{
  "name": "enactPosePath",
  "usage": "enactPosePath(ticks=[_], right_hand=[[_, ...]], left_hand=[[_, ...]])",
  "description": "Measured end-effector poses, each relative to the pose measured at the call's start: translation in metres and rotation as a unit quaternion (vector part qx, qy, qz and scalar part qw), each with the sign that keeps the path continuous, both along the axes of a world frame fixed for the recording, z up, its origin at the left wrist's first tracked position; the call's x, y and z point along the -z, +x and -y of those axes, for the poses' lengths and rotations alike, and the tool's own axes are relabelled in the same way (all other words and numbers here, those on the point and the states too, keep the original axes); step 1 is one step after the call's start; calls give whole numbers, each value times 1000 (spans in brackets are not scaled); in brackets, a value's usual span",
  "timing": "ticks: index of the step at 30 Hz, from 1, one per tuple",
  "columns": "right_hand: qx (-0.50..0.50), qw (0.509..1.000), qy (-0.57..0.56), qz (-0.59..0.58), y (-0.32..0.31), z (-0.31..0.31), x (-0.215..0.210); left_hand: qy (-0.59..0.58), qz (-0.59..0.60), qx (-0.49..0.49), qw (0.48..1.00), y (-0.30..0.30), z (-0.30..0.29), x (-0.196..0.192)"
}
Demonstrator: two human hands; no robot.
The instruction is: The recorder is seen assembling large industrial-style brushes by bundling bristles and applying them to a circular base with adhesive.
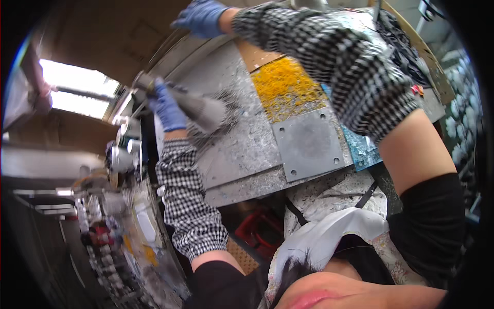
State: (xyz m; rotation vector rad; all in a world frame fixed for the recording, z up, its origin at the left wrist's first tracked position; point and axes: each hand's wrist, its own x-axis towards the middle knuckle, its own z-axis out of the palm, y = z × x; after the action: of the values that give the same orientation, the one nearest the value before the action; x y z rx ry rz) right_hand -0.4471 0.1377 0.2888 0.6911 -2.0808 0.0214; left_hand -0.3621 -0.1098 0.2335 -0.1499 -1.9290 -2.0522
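Note:
My left hand, in a blue glove with a black-and-white checked sleeve, is closed around a grey tapered tube. The tube lies at a slant over a grey board, its wide end toward the middle of the board and its narrow end past my hand. Motion blurs it, so its exact kind is unclear. My right hand, also blue-gloved, reaches to the far side beside brown cardboard. Its fingers point left and are too smeared to tell whether they hold anything.
Yellow shavings or paint flakes cover a patch right of the board. A grey square plate with corner holes lies nearer me. A blue speckled sheet sticks out beside it. A red stool stands below the table edge. Dark cloth lies far right.

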Motion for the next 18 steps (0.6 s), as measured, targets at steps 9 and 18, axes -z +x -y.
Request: enactPosePath(ticks=[9, 18], right_hand=[[-41, 984, -19, 172, 25, 8, 11], [-97, 970, -47, 219, 28, 6, -4]], left_hand=[[26, -32, 44, 998, -64, 11, -4], [-170, -133, -197, 956, -41, -27, 9]])
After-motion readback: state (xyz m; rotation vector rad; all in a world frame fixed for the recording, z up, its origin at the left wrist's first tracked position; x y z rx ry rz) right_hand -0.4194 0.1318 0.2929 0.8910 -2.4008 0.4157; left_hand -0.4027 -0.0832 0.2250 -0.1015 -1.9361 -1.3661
